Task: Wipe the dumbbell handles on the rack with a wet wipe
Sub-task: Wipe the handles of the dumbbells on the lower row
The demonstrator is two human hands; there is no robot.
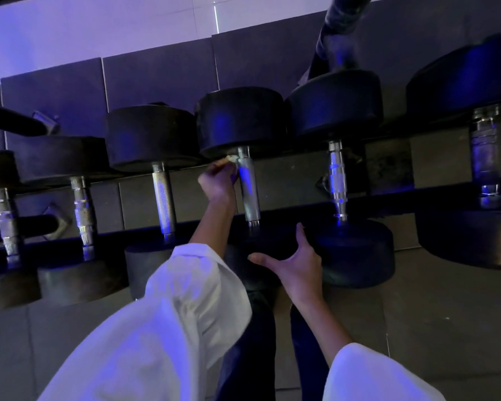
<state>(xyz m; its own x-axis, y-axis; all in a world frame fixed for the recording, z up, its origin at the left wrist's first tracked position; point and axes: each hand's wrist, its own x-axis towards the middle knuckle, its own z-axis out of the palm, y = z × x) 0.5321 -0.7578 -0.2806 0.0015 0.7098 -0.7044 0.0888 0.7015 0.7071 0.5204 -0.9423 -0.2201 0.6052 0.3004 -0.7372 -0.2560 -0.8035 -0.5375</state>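
Note:
Several black dumbbells with silver knurled handles lie side by side on a dark rack (388,195). My left hand (218,180) grips a small pale wet wipe (229,160) and holds it against the far end of the middle dumbbell's handle (250,192), just under its far weight head (240,120). My right hand (294,263) is spread with straight fingers and rests on that dumbbell's near weight head (243,267), thumb pointing left. Both arms wear wide white sleeves.
Neighbouring handles stand to the left (164,201) and right (337,180) of the one being wiped. A dark rack post (330,39) rises at the upper right. Grey floor tiles (417,328) lie below the rack, and my dark trousers (261,342) show between the sleeves.

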